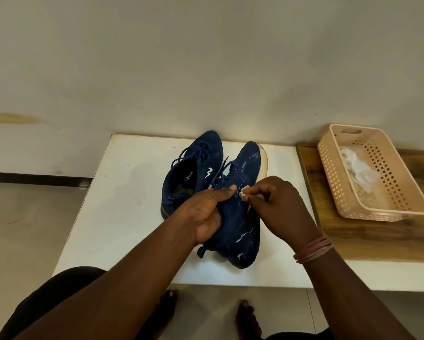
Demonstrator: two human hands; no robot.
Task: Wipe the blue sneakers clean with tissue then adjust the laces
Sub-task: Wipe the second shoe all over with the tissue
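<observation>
Two dark blue sneakers lie on a white table (122, 217). The left sneaker (193, 165) stands upright, its laces loose. The right sneaker (240, 217) is tipped on its side, white sole facing right, with pale smears on its upper. My left hand (206, 214) grips this sneaker around its collar, thumb on top. My right hand (277, 204) pinches a small wad of tissue (244, 192) against the sneaker's side near the laces.
A peach perforated plastic basket (353, 209) holding crumpled tissues (358, 168) sits on a wooden surface (368, 239) at the right. A pale wall runs behind the table. My bare feet (247, 317) and the tiled floor show below the table's front edge.
</observation>
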